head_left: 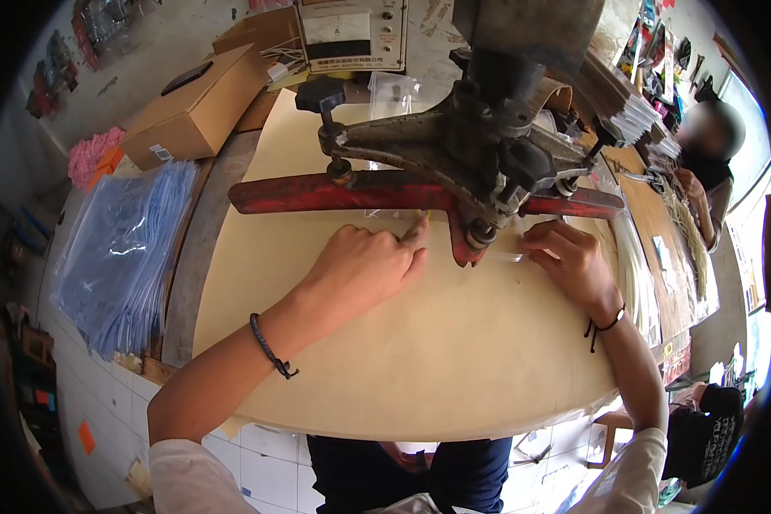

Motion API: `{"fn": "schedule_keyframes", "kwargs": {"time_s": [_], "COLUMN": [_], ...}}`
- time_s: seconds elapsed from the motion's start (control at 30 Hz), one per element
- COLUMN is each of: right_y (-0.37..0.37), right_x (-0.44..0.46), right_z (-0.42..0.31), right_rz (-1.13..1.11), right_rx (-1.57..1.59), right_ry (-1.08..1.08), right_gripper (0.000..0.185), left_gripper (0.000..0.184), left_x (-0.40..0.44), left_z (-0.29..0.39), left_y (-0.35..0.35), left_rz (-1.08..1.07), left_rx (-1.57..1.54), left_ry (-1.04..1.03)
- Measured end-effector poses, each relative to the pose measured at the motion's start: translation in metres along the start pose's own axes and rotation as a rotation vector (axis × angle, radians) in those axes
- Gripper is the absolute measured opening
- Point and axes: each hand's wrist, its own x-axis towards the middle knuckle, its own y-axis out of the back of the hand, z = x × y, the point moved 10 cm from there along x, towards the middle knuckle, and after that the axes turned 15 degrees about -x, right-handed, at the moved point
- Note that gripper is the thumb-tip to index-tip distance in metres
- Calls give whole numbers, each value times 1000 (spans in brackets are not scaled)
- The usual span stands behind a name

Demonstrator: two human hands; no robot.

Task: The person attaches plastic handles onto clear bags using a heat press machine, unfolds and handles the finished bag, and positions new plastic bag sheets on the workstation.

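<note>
My left hand (377,257) rests over the tan sheet (403,360), its index finger stretched toward the red bar (343,194) of the machine and the other fingers curled. A clear plastic piece (394,96) lies under the bar and shows behind it. On the other side of the bar's forked front part, my right hand (564,257) pinches the edge of a thin clear strip (510,255). The dark metal press head (437,137) stands above the bar, between and beyond both hands.
A stack of clear plastic bags (128,248) lies at the left, near a cardboard box (197,103) with a phone on top. A control box (351,34) stands at the back. At the right are long pale strips (634,265) and another person (709,163).
</note>
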Motion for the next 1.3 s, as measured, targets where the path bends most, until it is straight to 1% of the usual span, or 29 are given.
{"fn": "schedule_keyframes", "kwargs": {"time_s": [0.2, 0.47, 0.7, 0.77, 0.8, 0.9, 1.0, 1.1, 1.13, 1.2, 1.27, 1.3], "right_y": [1, 1, 1, 4, 6, 14, 7, 0, -4, -6, -12, -13], "right_x": [1, 0, 1, 1, 0, -2, -4, -10, -12, -14, -20, -22], "right_z": [-1, 0, -4, -9, -11, -11, -16, -38, -42, -54, -66, -72], "right_rz": [36, 18, -6, 0, 3, 2, -197, -270, -294, -407, -505, -534], "right_rx": [7, -14, -18, -38, -49, -40, 101, 269, 388, 469, 558, 551], "right_ry": [18, 22, 60, 113, 138, 93, 112, 214, 233, 250, 268, 272], "right_gripper": [16, 16, 13, 13, 13, 13, 11, 7, 4, 6, 8, 8], "left_gripper": [41, 41, 39, 39, 37, 29, 27, 29, 29, 29, 29, 29], "left_x": [0, 0, -4, -8, -11, -20, -25, -33, -37, -46, -52, -54], "left_z": [1, 3, 3, 5, 7, 21, 41, 65, 74, 95, 110, 115], "left_y": [0, 2, 1, 0, 3, 14, 19, 19, 14, 6, 3, 3], "left_rz": [-7, -13, 15, 10, 8, -26, -103, -160, -168, -209, -193, -184], "left_rx": [-8, -2, -19, -35, -52, -114, -224, -378, -411, -434, -470, -493], "left_ry": [0, 9, -38, -73, -70, -101, -206, -350, -408, -495, -567, -604]}}
